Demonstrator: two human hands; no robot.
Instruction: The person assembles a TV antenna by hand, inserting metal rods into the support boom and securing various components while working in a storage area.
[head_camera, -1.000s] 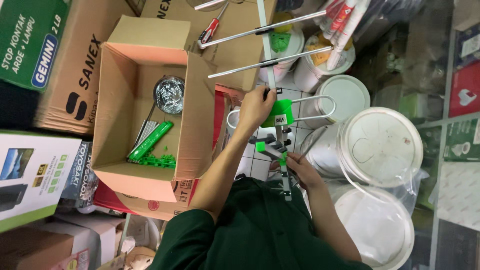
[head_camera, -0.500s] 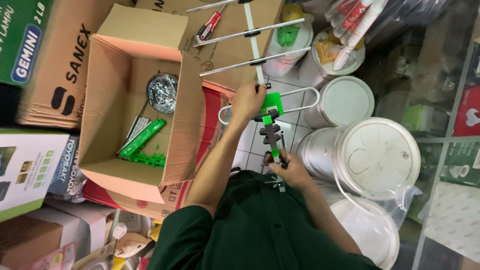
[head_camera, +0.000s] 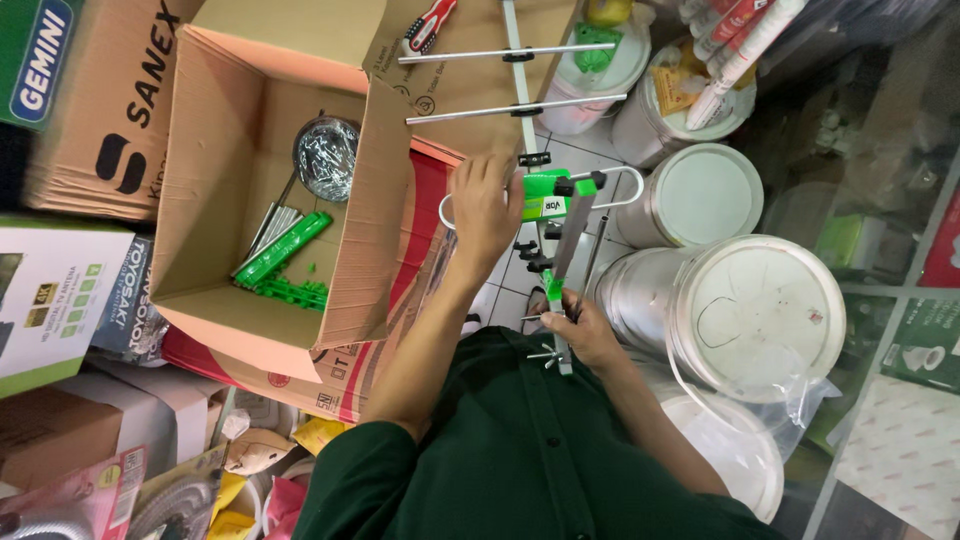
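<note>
I hold a metal antenna (head_camera: 522, 95) with a long aluminium boom, thin cross rods and green plastic fittings. My left hand (head_camera: 487, 203) is closed around the wire loop beside the green bracket (head_camera: 549, 186) at the middle of the boom. My right hand (head_camera: 580, 325) grips the boom's near end, close to my chest, by a small green clip and a wing nut. The boom points away from me over the tiled floor.
An open cardboard box (head_camera: 215, 180) on the left holds green plastic parts (head_camera: 280, 250), metal rods and a bag of screws (head_camera: 325, 157). A red-handled screwdriver (head_camera: 430, 25) lies on a flap. White lidded buckets (head_camera: 755, 310) stand at the right, with stacked cartons at the left.
Both hands keep their hold on the antenna. My view has dropped closer and shifted, so the box and buckets look larger. The boom now lies slightly straighter away from me.
</note>
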